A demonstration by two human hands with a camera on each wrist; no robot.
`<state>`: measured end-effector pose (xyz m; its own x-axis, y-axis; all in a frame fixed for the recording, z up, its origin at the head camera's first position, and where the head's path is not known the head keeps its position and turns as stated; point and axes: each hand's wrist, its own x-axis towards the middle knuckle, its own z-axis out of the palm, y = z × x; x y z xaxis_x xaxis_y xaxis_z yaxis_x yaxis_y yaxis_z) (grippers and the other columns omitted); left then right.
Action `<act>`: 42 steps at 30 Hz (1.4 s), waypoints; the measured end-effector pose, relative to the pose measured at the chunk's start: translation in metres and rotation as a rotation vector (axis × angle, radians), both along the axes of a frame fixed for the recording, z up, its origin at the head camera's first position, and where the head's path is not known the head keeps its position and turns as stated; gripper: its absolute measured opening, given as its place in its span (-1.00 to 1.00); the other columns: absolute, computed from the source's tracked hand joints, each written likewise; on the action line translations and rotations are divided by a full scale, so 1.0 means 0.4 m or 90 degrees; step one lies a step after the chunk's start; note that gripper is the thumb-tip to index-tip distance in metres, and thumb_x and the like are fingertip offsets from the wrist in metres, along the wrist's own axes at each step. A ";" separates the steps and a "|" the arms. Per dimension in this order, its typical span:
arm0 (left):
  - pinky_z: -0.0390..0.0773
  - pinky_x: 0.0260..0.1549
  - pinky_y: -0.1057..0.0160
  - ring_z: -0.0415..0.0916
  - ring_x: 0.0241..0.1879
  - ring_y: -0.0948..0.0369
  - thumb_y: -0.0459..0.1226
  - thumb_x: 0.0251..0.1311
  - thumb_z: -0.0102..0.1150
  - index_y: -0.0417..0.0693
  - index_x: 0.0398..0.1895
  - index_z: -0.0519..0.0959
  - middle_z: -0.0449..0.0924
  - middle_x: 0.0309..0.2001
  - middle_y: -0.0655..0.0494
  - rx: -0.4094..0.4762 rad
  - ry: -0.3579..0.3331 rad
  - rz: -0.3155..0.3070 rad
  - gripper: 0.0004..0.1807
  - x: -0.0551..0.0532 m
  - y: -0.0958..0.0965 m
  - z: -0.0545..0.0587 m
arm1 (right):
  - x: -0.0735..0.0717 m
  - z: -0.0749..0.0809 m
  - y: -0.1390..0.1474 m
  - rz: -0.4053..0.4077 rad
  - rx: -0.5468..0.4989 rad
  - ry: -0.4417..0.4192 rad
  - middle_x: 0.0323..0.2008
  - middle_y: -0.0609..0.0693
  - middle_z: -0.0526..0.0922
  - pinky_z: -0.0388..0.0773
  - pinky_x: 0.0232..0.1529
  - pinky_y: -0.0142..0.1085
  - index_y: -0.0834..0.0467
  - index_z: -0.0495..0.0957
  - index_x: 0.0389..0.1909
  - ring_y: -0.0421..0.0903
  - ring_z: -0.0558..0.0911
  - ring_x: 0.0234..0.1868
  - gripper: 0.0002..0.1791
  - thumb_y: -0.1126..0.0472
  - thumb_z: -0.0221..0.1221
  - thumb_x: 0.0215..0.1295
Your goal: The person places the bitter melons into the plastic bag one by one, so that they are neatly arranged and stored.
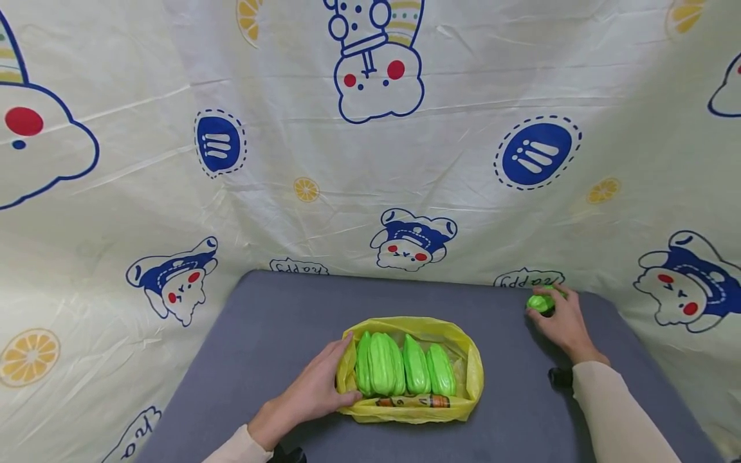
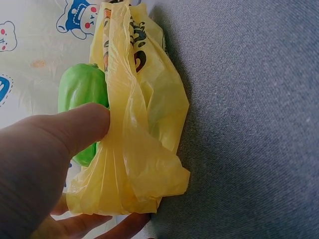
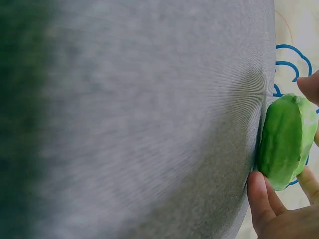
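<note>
A yellow plastic bag (image 1: 417,413) lies with its mouth spread wide, and several green ridged star fruit (image 1: 382,363) sit side by side inside. At the bag's left end is my left hand (image 1: 315,384); its thumb lies on the front rim, and the fingers hold the side. The left wrist view shows that thumb (image 2: 82,124) against the yellow plastic, with a star fruit (image 2: 82,87) behind it. Far to the right, near the back edge, my right hand (image 1: 564,325) grips another star fruit (image 3: 286,142) with thumb and fingers around it.
A grey-blue cloth table surface (image 1: 278,321) lies beneath everything. Behind and at the sides hangs a pale curtain (image 1: 324,154) printed with cartoon bears and orange slices, meeting the table's back edge close to the right hand.
</note>
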<state>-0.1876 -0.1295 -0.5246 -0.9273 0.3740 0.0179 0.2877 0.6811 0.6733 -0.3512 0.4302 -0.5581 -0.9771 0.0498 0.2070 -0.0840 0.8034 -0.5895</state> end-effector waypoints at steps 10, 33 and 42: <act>0.53 0.58 -0.43 0.45 0.67 -0.31 -0.09 0.27 0.75 -0.27 0.90 0.13 0.40 0.73 -0.33 0.010 -0.002 -0.010 0.29 0.000 0.001 0.002 | 0.034 0.008 -0.005 -0.006 -0.005 0.004 0.76 0.63 0.05 0.22 0.55 0.69 0.43 0.55 0.52 0.74 0.12 0.71 -0.41 0.07 0.32 0.76; 0.54 0.58 -0.42 0.47 0.66 -0.30 -0.08 0.24 0.76 -0.26 0.90 0.13 0.40 0.72 -0.31 0.003 -0.005 -0.016 0.31 0.003 0.006 0.003 | 0.076 0.014 -0.022 -0.003 0.005 0.047 0.67 0.52 0.35 0.63 0.27 0.43 0.34 0.78 0.27 0.57 0.60 0.41 -0.58 0.06 0.36 0.75; 0.54 0.57 -0.43 0.47 0.66 -0.31 -0.08 0.25 0.76 -0.28 0.89 0.15 0.40 0.72 -0.32 0.003 0.001 -0.018 0.29 0.001 0.006 0.006 | 0.087 0.021 -0.044 0.005 0.003 0.060 0.62 0.46 0.42 0.67 0.27 0.44 0.34 0.82 0.22 0.58 0.70 0.31 -0.64 0.11 0.35 0.75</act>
